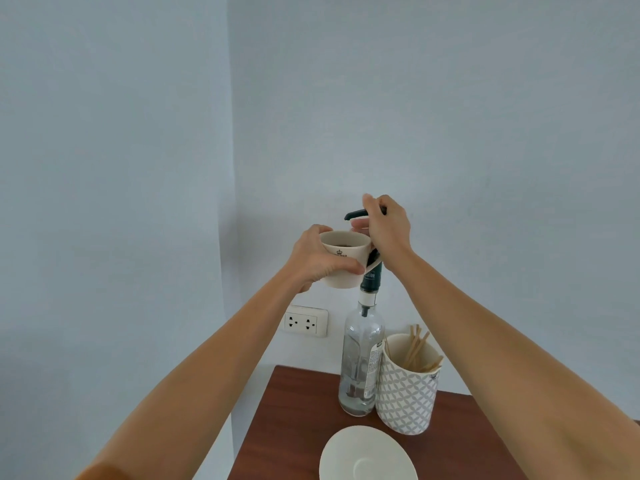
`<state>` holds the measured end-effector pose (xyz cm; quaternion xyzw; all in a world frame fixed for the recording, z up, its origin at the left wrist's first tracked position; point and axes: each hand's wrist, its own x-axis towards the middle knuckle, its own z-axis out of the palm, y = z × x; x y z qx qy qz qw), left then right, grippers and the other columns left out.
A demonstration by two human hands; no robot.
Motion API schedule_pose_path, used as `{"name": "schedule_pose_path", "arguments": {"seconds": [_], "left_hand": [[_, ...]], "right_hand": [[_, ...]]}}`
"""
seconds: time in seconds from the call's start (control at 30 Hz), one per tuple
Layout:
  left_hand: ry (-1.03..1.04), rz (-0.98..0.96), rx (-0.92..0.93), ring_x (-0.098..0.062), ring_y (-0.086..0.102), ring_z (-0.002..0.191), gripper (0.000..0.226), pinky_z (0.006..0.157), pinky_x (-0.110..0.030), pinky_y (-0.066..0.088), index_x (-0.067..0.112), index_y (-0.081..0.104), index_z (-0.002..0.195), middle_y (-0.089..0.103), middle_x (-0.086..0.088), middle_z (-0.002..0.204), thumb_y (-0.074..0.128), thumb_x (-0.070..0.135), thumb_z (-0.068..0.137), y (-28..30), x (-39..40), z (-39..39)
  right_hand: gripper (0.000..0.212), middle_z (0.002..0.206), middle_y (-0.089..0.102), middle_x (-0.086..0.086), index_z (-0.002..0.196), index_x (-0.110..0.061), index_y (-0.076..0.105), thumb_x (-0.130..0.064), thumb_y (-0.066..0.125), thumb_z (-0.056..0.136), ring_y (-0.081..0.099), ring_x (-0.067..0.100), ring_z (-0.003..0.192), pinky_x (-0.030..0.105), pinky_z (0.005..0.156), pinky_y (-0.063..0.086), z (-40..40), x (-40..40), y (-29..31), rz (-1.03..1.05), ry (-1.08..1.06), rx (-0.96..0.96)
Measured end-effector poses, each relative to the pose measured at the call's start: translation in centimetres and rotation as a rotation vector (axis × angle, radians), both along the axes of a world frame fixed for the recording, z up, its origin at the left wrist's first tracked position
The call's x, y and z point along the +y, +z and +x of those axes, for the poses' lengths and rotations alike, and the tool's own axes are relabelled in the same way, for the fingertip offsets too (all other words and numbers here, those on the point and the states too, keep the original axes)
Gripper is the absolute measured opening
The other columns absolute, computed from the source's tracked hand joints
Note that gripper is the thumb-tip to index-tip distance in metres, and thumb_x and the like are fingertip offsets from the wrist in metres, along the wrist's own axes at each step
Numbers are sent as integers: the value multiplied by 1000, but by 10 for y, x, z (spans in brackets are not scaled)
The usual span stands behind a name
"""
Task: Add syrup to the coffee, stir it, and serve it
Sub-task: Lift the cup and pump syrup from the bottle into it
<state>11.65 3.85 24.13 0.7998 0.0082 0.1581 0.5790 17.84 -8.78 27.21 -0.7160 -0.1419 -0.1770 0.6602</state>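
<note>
Your left hand (317,259) has its grip wrapped around the white coffee cup (344,259), holding it raised directly under the black pump spout (356,214) of the syrup bottle (362,362). Your right hand (388,226) has its grip closed over the pump head. The bottle stands on the desk (294,427), touching the patterned stirrer holder (407,393) on its right, with the white saucer (369,455) nearer you.

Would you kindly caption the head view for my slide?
Left hand holds coffee cup under syrup pump; right hand on pump.
</note>
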Motion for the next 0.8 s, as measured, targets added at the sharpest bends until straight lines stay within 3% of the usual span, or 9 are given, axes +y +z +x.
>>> {"name": "schedule_pose_path", "arguments": {"seconds": [0.1,0.2,0.27,0.37,0.47,0.53,0.67,0.73,0.8], "left_hand": [[5,11,-8,-26,62,107,93,63,-30,46,19,49,128,61,-7,122,95,21,47,1,-1,-5],[5,27,-17,-27,63,109,104,75,-37,54,19,49,129,62,-7,123,91,29,34,-7,-2,-15],[0,35,-26,-25,64,107,107,83,-40,57,20,50,126,63,-5,120,88,35,27,-17,-3,-23],[-34,51,-13,-21,65,101,103,80,-36,58,23,51,123,64,-2,114,86,37,27,-40,-6,-35],[-88,42,6,-18,66,97,92,72,-29,54,24,50,120,66,-1,110,88,27,36,-71,-12,-45],[-117,19,19,-15,67,96,89,73,-26,53,23,51,121,67,-1,109,90,21,42,-95,-17,-52],[-188,-46,66,2,67,90,86,71,-13,52,23,50,123,68,1,108,92,8,49,-154,-30,-64],[-218,-67,94,-1,67,97,87,77,-15,53,21,48,125,68,0,112,92,6,51,-182,-38,-71],[-227,-59,97,-3,66,102,88,82,-17,53,20,48,126,68,2,113,93,8,52,-207,-45,-77]], "right_hand": [[45,102,63,3,107,-19,47,-61,43,93,64,22,90,33,74,47,-11,-5,-5,-51,-38,8],[40,116,48,1,115,-17,46,-53,40,98,53,13,92,26,77,39,-28,-16,-28,-25,-141,-79],[32,106,56,-1,105,-16,52,-45,39,101,53,9,86,28,79,41,-42,-26,-48,-31,-191,-117],[35,91,69,-3,99,-20,61,-43,35,103,63,5,79,21,64,48,-64,-37,-77,-99,-58,-64],[37,98,73,7,109,-23,65,-40,33,105,69,20,88,34,75,58,-79,-46,-105,-174,96,18],[37,102,73,8,121,-19,65,-33,34,106,68,20,92,38,81,57,-85,-55,-127,-201,154,51],[34,109,73,5,128,-15,62,-19,36,107,67,18,100,32,83,55,-96,-77,-178,-200,199,132],[35,113,73,2,129,-16,63,-16,36,107,67,15,104,22,79,55,-101,-86,-203,-185,216,190],[34,110,74,-2,123,-22,66,-13,37,106,68,13,103,20,75,55,-108,-94,-225,-170,223,233]]}}
